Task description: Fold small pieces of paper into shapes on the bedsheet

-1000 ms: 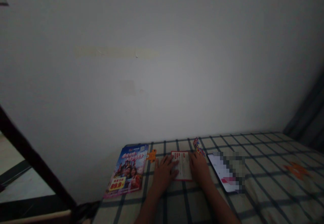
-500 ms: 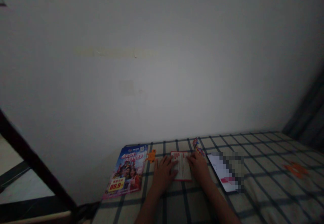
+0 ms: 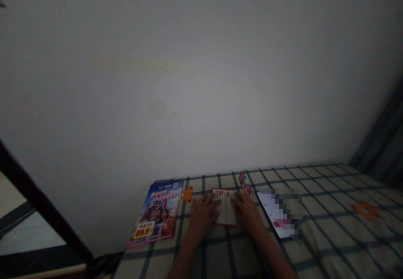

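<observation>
A small white sheet with a red border point(image 3: 226, 209) lies flat on the checked bedcover point(image 3: 321, 228), close to the wall. My left hand point(image 3: 202, 217) rests on its left edge with fingers spread and flat. My right hand point(image 3: 247, 211) presses on its right side, fingers stretched out over the paper. Neither hand grips anything. Just beyond my right fingertips lies a small colourful strip point(image 3: 245, 182).
A colourful flyer point(image 3: 157, 212) with a yellow price box lies left of my hands. A small orange shape point(image 3: 188, 194) sits beside it. A phone point(image 3: 278, 216) with a lit screen lies to the right. A dark bed-frame bar point(image 3: 37, 203) slants at the far left.
My right hand has slid a little to the left over the paper. The left hand has hardly moved. The view has drifted slightly.
</observation>
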The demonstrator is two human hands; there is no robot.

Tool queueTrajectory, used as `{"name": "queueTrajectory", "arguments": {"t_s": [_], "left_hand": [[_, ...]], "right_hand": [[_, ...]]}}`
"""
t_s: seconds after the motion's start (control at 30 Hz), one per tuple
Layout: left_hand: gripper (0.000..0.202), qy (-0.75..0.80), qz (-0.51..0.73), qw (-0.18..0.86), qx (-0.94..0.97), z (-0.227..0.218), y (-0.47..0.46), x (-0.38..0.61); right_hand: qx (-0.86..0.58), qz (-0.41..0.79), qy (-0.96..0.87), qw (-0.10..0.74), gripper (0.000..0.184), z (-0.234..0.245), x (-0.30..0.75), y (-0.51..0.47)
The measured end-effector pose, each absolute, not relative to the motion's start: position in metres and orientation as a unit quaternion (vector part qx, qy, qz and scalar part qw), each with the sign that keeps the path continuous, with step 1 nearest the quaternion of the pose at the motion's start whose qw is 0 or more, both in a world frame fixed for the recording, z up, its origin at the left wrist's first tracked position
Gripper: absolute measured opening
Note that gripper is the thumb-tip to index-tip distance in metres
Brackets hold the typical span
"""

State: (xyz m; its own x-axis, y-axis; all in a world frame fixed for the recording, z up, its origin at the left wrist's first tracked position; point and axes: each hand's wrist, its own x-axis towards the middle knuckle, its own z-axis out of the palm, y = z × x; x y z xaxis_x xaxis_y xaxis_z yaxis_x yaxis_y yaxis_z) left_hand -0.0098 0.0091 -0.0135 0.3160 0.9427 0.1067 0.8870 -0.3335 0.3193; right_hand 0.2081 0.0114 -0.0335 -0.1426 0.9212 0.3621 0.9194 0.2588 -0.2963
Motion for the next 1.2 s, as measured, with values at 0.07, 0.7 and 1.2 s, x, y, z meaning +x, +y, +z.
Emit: {"name": "queueTrajectory", "arguments": {"t_s": [0.07, 0.7, 1.2], "left_hand": [[0.044, 0.562, 0.144, 0.091, 0.809, -0.018, 0.01, -0.01], [0.045, 0.568, 0.14, 0.074, 0.808, -0.026, 0.013, -0.011], [0.043, 0.593, 0.193, 0.043, 0.781, -0.022, 0.006, -0.008]], "right_hand": [[-0.601, 0.006, -0.76, 0.247, 0.038, -0.035, 0.209, 0.01], [-0.51, 0.125, -0.795, 0.303, 0.052, -0.051, 0.232, -0.009], [-0.525, 0.156, -0.751, 0.367, 0.035, -0.055, 0.236, -0.019]]}}
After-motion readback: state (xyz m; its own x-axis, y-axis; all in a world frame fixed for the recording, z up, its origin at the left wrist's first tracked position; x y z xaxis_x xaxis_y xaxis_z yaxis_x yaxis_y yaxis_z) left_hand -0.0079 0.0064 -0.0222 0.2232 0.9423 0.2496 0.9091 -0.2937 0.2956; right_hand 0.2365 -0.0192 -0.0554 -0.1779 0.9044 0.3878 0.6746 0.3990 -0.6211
